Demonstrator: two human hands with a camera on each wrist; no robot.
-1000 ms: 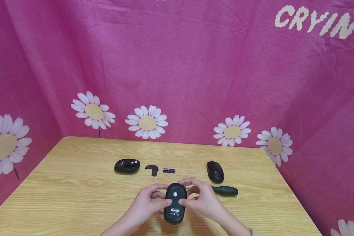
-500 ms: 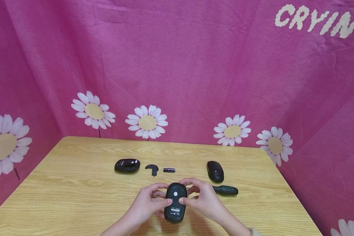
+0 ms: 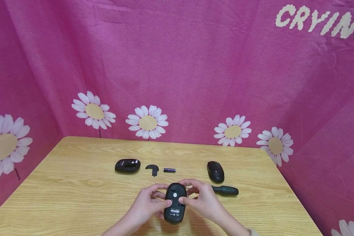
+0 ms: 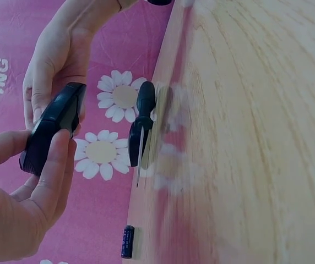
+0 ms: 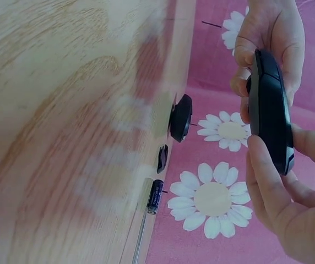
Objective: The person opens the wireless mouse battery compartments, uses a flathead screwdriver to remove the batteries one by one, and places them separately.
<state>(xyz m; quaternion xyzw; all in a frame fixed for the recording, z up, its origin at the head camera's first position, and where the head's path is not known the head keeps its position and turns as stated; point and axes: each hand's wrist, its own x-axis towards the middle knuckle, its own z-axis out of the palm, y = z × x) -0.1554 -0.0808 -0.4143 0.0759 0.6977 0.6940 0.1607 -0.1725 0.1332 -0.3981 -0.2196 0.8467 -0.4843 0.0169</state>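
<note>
A black computer mouse (image 3: 175, 217) is held underside up over the near middle of the table, its label and white dot showing. My left hand (image 3: 146, 202) grips its left side, thumb on the underside. From the right, my right hand (image 3: 206, 200) grips the other edge, with its thumb pressing the underside too. Dark gaps show in the underside near the top end and beside the right thumb. Both wrist views show the mouse edge-on between the fingers of the two hands, raised off the table.
Behind the hands lie an upturned mouse (image 3: 127, 166) with an open battery bay, a loose battery cover (image 3: 153, 169) and a battery (image 3: 169, 170). At right, another mouse (image 3: 215, 172) stands upright beside a screwdriver (image 3: 227, 190), its shaft pointing left behind my right hand. A pink curtain (image 3: 177, 65) hangs behind the table.
Dark gaps have appeared in the underside of the held mouse, where its battery cover has shifted. Both hands keep their grip in nearly the same place.
</note>
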